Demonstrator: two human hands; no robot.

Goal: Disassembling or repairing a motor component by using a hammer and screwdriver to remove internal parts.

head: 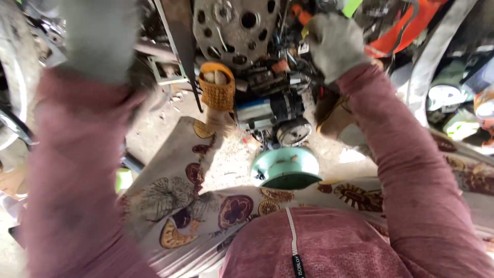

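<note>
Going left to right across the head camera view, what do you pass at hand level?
Left hand, blurred, in a grey glove → perforated metal disc → right hand, also gloved → orange strap at the far right.

Small engine (pixel 270 110) upright on ground, greasy, black-silver.

Sunlit bare dirt floor (pixel 154 128), with cluttered scrap metal (pixel 41 36) at its edge.

Both arms are stretched forward in dusty pink sleeves, and grey gloves are worn. The left hand (pixel 100 36) is raised and blurred; its grip cannot be told. The right hand (pixel 334 44) is curled, knuckles up.
</note>
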